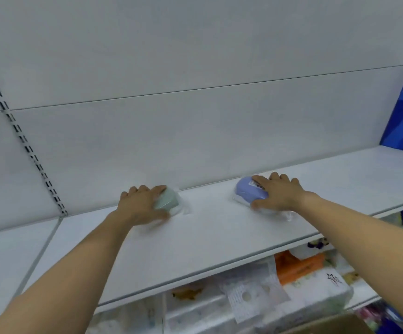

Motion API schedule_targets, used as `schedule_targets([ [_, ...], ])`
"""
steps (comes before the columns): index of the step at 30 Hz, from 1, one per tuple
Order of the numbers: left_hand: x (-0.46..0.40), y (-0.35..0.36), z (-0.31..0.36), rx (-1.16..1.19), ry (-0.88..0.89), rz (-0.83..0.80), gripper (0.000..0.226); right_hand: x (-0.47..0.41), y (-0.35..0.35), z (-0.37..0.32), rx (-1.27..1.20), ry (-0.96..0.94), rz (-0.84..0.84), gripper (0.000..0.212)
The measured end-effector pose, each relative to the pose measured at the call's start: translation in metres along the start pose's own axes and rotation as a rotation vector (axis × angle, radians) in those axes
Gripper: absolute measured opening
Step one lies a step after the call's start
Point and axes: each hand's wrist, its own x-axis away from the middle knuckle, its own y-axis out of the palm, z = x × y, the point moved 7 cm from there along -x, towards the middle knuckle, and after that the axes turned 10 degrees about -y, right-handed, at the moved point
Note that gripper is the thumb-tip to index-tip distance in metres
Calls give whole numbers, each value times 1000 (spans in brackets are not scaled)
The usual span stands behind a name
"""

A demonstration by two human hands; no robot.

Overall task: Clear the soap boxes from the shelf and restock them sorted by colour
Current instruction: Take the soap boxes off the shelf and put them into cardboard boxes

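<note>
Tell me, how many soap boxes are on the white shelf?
2. A green soap box sits under the left hand, and a purple soap box under the right hand, both on the shelf. None other shows.

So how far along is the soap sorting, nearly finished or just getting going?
Early in the restocking, it seems. Done: the white shelf looks cleared, with only two boxes on it. In hand: the left hand grips a green soap box and the right hand a purple soap box, set apart, as if starting two colour groups. Left: any remaining boxes, which are out of view.
</note>
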Motion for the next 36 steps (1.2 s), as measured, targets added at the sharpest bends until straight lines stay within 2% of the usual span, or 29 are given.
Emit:
schedule_targets([
  [3, 34, 7, -4, 229, -51, -44, 88, 19, 1, -25, -33, -31, 3, 84],
  [9, 124, 12, -8, 295, -132, 17, 90, 78, 0, -91, -83, -142, 103, 79],
  [12, 180, 9, -23, 334, -182, 101, 88, 112, -5, -130, -107, -224, 151, 76],
  [14, 222, 9, -48, 372, -277, 193, 88, 133, -8, -159, -148, -276, 153, 76],
  [17, 288, 27, -99, 463, -445, 264, 88, 162, -6, -213, -300, -369, 110, 75],
  [20, 348, 45, -155, 541, -530, 309, 91, 182, -1, -283, -427, -473, 63, 75],
  [27, 471, 66, -317, 599, -679, 375, 87, 221, 24, -498, -611, -650, -13, 87],
  [31, 538, 98, -420, 621, -769, 279, 89, 254, 68, -630, -671, -683, -153, 102],
  [36, 609, 152, -533, 735, -905, 114, 90, 291, 115, -772, -740, -752, -303, 100],
])
